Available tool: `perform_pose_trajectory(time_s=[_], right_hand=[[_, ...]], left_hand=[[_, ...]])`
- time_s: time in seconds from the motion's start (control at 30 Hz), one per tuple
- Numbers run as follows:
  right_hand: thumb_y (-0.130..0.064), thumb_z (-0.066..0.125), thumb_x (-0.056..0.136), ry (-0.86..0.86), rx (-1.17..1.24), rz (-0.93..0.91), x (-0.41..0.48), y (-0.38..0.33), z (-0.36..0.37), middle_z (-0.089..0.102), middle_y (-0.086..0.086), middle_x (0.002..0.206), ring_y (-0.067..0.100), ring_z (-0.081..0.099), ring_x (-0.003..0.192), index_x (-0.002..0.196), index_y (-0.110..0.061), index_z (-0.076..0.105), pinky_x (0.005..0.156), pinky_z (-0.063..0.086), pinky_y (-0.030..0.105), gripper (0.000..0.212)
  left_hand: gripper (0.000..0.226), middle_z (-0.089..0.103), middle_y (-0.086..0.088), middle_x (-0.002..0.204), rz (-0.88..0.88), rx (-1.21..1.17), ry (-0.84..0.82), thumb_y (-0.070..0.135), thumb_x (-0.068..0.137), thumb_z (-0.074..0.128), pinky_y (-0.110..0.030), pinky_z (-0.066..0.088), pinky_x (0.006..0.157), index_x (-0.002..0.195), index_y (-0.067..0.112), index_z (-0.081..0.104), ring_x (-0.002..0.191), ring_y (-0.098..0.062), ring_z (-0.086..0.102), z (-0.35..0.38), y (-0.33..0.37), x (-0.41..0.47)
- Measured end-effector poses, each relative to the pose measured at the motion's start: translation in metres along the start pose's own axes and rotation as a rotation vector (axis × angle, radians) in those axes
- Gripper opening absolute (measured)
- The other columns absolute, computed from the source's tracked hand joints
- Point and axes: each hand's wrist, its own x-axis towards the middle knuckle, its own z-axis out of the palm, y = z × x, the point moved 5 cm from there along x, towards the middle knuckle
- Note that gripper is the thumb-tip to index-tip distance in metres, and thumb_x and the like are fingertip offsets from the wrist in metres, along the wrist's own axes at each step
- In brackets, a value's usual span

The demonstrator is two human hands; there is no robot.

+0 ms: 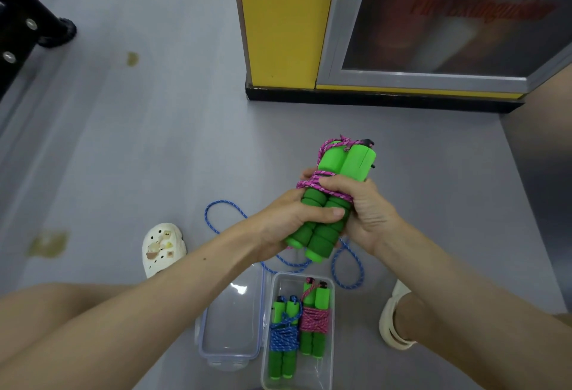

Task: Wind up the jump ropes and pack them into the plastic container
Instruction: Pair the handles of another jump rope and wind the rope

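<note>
text: none legible | red lettering (pixel 478 7) on glass door (pixel 418 48): blurred

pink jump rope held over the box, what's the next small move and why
Probably tuck the cord's end under the wraps. The pink cord binds the paired green foam handles at mid-length, and hardly any loose pink cord shows, so securing it likely comes before lowering the bundle into the plastic container, where two wound jump ropes lie.

2 hands (pixel 325 219) around pink-roped handles (pixel 334 185)
</note>
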Motion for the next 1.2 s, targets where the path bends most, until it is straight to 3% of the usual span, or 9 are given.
perform_pose_trajectory(time_s=[0.13, 0.3, 0.4, 0.53, 0.67, 0.87, 0.97, 1.1, 1.2], right_hand=[[-0.041, 0.089, 0.053, -0.364, 0.072, 0.124, -0.009, -0.006, 0.002, 0.062, 0.017, 0.123, 0.029, 0.063, 0.108, 0.114, -0.008, 0.067, 0.095, 0.051, 0.044, 0.074], [-0.010, 0.071, 0.070, -0.555, 0.015, 0.102, -0.008, -0.010, -0.008, 0.031, 0.034, 0.133, 0.046, 0.021, 0.119, 0.133, 0.001, 0.050, 0.104, 0.010, 0.070, 0.067], [-0.015, 0.075, 0.064, -0.401, -0.160, 0.083, -0.003, -0.006, -0.007, 0.047, 0.036, 0.127, 0.043, 0.042, 0.113, 0.124, 0.010, 0.050, 0.102, 0.028, 0.066, 0.069], [-0.033, 0.075, 0.070, -0.377, -0.238, 0.043, 0.001, -0.001, 0.001, 0.068, 0.011, 0.113, 0.025, 0.065, 0.104, 0.109, -0.016, 0.069, 0.084, 0.056, 0.041, 0.043], [-0.027, 0.080, 0.065, -0.386, -0.234, 0.014, 0.002, -0.002, 0.000, 0.072, 0.009, 0.089, 0.022, 0.070, 0.086, 0.092, -0.015, 0.076, 0.070, 0.057, 0.039, 0.029], [-0.041, 0.093, 0.039, -0.466, -0.279, 0.038, 0.000, -0.005, -0.002, 0.072, 0.008, 0.084, 0.017, 0.070, 0.087, 0.084, -0.012, 0.077, 0.074, 0.056, 0.027, 0.056], [-0.042, 0.093, 0.041, -0.452, -0.281, 0.043, 0.001, -0.006, -0.003, 0.060, 0.024, 0.077, 0.020, 0.069, 0.078, 0.079, -0.002, 0.071, 0.071, 0.056, 0.028, 0.059], [-0.041, 0.085, 0.060, -0.432, -0.327, 0.013, 0.007, -0.003, -0.004, 0.065, 0.012, 0.080, 0.019, 0.066, 0.080, 0.086, -0.002, 0.064, 0.073, 0.054, 0.028, 0.052], [-0.027, 0.071, 0.072, -0.316, -0.487, -0.039, 0.012, -0.004, -0.009, 0.060, 0.021, 0.080, 0.028, 0.060, 0.079, 0.088, 0.007, 0.055, 0.076, 0.051, 0.036, 0.040]], left_hand=[[0.014, 0.068, -0.014, 0.078, -0.032, -0.178, -0.121, 0.014, 0.079, 0.068, -0.029, 0.056, 0.061, 0.091, 0.007, 0.066, 0.065, -0.023, 0.067, 0.008, 0.003, -0.005], [0.035, 0.067, -0.013, 0.078, -0.047, -0.393, -0.350, 0.025, 0.060, 0.088, -0.030, 0.056, 0.063, 0.086, 0.008, 0.073, 0.066, -0.022, 0.066, 0.013, 0.013, -0.009], [0.035, 0.066, -0.013, 0.077, -0.069, -0.430, -0.394, 0.024, 0.061, 0.088, -0.029, 0.056, 0.063, 0.086, 0.006, 0.071, 0.065, -0.022, 0.066, 0.016, 0.013, -0.011], [0.041, 0.065, -0.017, 0.076, -0.103, -0.505, -0.411, 0.020, 0.060, 0.089, -0.030, 0.056, 0.060, 0.091, 0.001, 0.070, 0.063, -0.024, 0.066, 0.018, 0.008, -0.012], [0.040, 0.066, -0.018, 0.079, -0.149, -0.578, -0.467, 0.021, 0.070, 0.083, -0.031, 0.056, 0.063, 0.100, -0.002, 0.069, 0.065, -0.024, 0.066, 0.018, 0.007, -0.015], [0.039, 0.066, -0.017, 0.090, -0.142, -0.588, -0.601, 0.025, 0.090, 0.063, -0.032, 0.056, 0.073, 0.117, -0.003, 0.060, 0.078, -0.022, 0.067, 0.021, 0.000, -0.017], [0.041, 0.066, -0.017, 0.091, -0.140, -0.588, -0.643, 0.025, 0.093, 0.059, -0.032, 0.056, 0.074, 0.121, -0.004, 0.056, 0.079, -0.022, 0.067, 0.021, -0.001, -0.018], [0.039, 0.066, -0.016, 0.087, -0.177, -0.568, -0.610, 0.025, 0.087, 0.067, -0.030, 0.056, 0.071, 0.114, -0.002, 0.063, 0.074, -0.021, 0.066, 0.015, -0.003, -0.017], [0.039, 0.066, -0.014, 0.077, -0.179, -0.530, -0.502, 0.026, 0.071, 0.082, -0.027, 0.056, 0.062, 0.099, 0.001, 0.070, 0.064, -0.019, 0.065, 0.011, -0.002, -0.016]])
